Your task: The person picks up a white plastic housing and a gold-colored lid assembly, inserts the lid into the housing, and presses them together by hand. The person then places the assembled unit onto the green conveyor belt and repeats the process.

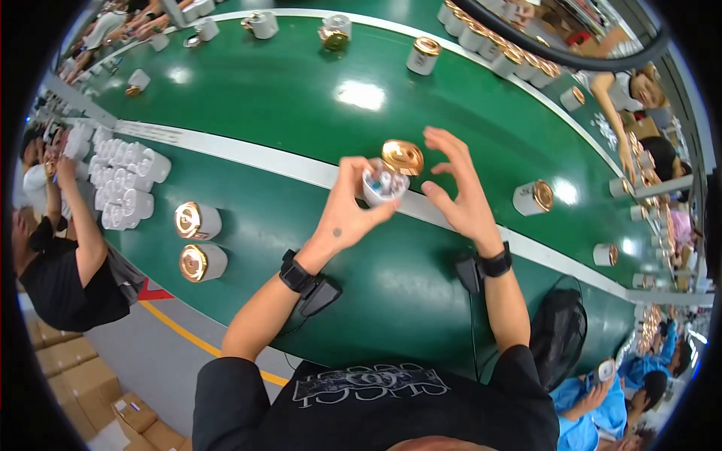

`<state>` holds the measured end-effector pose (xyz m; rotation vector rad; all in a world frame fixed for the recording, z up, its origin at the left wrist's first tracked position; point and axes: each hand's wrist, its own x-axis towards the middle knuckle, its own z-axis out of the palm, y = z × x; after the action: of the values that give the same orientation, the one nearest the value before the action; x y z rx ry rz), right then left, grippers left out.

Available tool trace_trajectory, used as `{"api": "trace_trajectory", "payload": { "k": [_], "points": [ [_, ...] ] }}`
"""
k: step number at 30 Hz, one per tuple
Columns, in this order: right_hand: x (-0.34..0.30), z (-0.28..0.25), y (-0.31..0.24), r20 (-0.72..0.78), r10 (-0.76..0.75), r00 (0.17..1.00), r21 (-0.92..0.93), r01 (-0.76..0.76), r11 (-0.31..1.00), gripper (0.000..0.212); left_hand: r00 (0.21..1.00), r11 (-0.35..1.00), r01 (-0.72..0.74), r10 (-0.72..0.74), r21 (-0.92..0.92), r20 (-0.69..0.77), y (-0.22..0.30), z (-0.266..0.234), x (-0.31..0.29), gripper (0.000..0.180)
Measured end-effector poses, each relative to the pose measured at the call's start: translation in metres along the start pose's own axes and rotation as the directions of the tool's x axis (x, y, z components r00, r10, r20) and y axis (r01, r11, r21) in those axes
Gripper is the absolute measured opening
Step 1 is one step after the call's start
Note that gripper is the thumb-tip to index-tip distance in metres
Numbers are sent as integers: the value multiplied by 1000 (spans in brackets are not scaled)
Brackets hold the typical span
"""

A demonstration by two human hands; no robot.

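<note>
My left hand [350, 207] is wrapped around a small white canister [376, 195] above the white rail between the bench and the green belt. A shiny gold lid [402, 157] stands tilted open at the canister's far side. Clear and bluish bits show inside, too small to name. To the right, my right hand [460, 188] hovers with its fingers apart, holding nothing. Two white canisters with gold lids [201, 221] [203, 262] lie on the bench to the left. Another gold-lidded canister [532, 198] is on the belt at the right.
White cups [135, 169] are stacked at the left, beside a co-worker [75, 255]. More canisters [425, 55] sit along the green belt [301, 98] and its far edge. A black mesh bag [560, 331] rests at the bench's right. Cardboard boxes [86, 376] stand on the floor at lower left.
</note>
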<state>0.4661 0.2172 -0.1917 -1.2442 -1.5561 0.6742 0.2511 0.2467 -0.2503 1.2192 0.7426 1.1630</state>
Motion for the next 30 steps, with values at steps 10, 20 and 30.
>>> {"api": "trace_trajectory", "payload": {
  "k": [10, 20, 30],
  "points": [
    [1, -31, -21, 611, 148, 778, -248, 10, 969, 61, 907, 867, -239, 38, 437, 420, -18, -13, -16, 67],
    [-5, -15, -16, 578, 256, 775, -352, -46, 935, 63, 880, 769, -409, 189, 491, 436, -52, -25, -22, 74],
    [-18, 18, 17, 466, 177, 867, -348, -4, 938, 59, 941, 833, -269, 120, 484, 316, -65, -17, -33, 76]
  ]
}}
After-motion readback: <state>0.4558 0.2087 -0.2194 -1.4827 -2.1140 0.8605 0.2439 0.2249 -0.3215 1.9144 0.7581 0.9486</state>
